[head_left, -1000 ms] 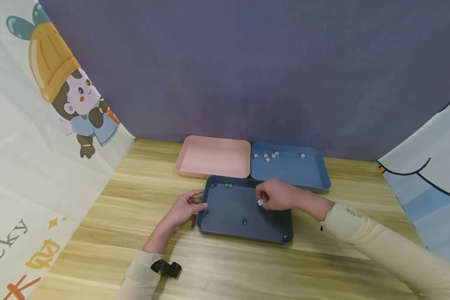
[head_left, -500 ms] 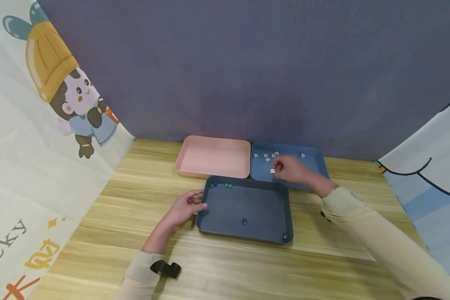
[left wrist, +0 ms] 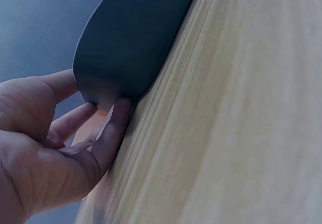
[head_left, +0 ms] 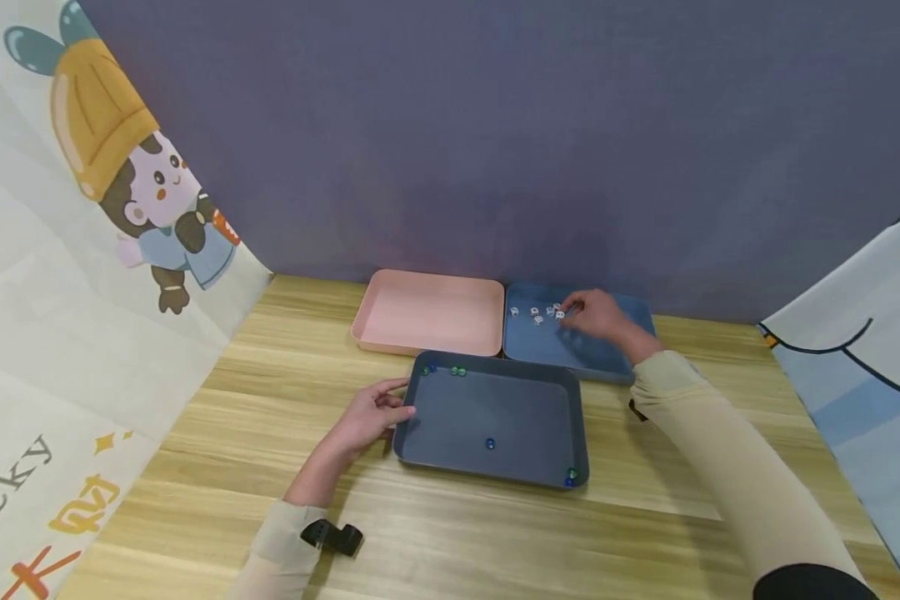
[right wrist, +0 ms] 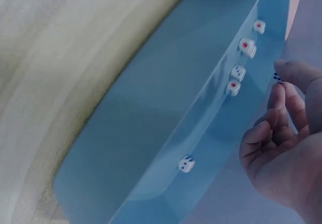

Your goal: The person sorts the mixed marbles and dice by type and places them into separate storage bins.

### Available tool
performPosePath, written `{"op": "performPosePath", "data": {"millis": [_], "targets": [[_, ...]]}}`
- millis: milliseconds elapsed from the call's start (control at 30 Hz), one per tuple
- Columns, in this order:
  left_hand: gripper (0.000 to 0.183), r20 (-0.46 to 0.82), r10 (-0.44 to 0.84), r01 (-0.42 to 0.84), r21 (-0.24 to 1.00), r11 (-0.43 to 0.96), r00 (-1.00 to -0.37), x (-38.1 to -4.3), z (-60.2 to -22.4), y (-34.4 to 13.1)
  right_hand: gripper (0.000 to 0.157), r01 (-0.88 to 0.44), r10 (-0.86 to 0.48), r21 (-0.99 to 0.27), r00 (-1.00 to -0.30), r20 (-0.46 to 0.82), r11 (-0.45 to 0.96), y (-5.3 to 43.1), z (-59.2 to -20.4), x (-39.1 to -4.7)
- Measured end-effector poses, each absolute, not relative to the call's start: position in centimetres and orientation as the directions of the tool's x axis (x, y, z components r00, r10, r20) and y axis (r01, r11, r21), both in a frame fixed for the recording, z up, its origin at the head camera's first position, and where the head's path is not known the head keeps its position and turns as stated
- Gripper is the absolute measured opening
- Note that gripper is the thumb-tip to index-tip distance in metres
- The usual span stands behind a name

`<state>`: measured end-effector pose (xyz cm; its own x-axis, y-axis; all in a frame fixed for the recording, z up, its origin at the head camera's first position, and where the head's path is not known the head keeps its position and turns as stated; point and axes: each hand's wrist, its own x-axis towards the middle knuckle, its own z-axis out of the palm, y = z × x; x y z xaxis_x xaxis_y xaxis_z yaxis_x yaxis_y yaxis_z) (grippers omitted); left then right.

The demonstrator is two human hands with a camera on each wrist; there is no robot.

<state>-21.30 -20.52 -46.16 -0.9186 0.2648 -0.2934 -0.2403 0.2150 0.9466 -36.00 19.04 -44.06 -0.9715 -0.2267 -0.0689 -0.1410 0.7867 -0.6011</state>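
Right hand (head_left: 598, 318) pinching a die (right wrist: 278, 77) mostly hidden by its fingers, over the blue tray (head_left: 543, 350) that hand partly blocks, white dice (head_left: 537, 320) just left of the fingers, left hand (head_left: 366, 417) with bent fingers holding the dark tray (head_left: 528, 408).

From where I stand, a pale yellow-brown table (head_left: 420, 533) with streaked wood grain carries three shallow rectangular trays. A pink tray (head_left: 431, 312) and a blue tray (head_left: 528, 343) sit side by side along the far edge; a dark grey tray (head_left: 457, 421) lies just in front, nearer the person.
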Motion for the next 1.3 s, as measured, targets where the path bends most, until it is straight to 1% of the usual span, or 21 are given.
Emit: {"op": "performPosePath", "data": {"millis": [167,333,433,567,633,833,933,1133,1300], "targets": [[0.055,-0.294,0.268,-0.238,0.945,0.222,-0.917,-21.1,-46.0,-20.5,0.031,-0.066,-0.153,-0.563,-0.982,-0.108,0.823,19.7,-44.5,-37.2],[0.055,-0.297,0.267,-0.243,0.945,0.218,-0.917,-21.1,-46.0,-20.6,0.029,-0.035,-0.117,-0.534,-0.986,-0.121,0.845,20.0,-44.8,-37.9],[0.055,-0.306,0.260,-0.251,0.942,0.223,-0.916,-21.1,-46.0,-20.6,0.030,-0.009,-0.099,-0.535,-0.985,-0.140,0.845,20.0,-44.8,-38.0],[0.055,-0.318,0.259,-0.264,0.939,0.221,-0.912,-21.1,-46.0,-20.6,0.034,0.030,-0.075,-0.568,-0.984,-0.161,0.822,20.0,-44.5,-37.9],[0.054,-0.309,0.260,-0.256,0.942,0.219,-0.915,-21.2,-46.0,-20.6,0.034,0.032,-0.072,-0.579,-0.985,-0.155,0.815,20.1,-44.3,-37.9],[0.054,-0.295,0.255,-0.240,0.944,0.226,-0.921,-21.2,-46.1,-20.6,0.028,-0.003,-0.080,-0.571,-0.991,-0.109,0.821,20.4,-44.0,-38.0],[0.054,-0.292,0.259,-0.237,0.945,0.224,-0.921,-21.2,-46.2,-20.6,0.027,-0.003,-0.075,-0.565,-0.992,-0.104,0.825,20.5,-43.7,-37.7],[0.055,-0.289,0.263,-0.233,0.946,0.224,-0.920,-21.0,-46.2,-20.6,0.027,-0.026,-0.105,-0.577,-0.989,-0.103,0.816,20.4,-43.0,-36.5],[0.055,-0.292,0.251,-0.237,0.945,0.225,-0.923,-21.0,-46.2,-20.7,0.030,-0.055,-0.133,-0.640,-0.988,-0.074,0.766,19.8,-42.3,-34.7]]}}
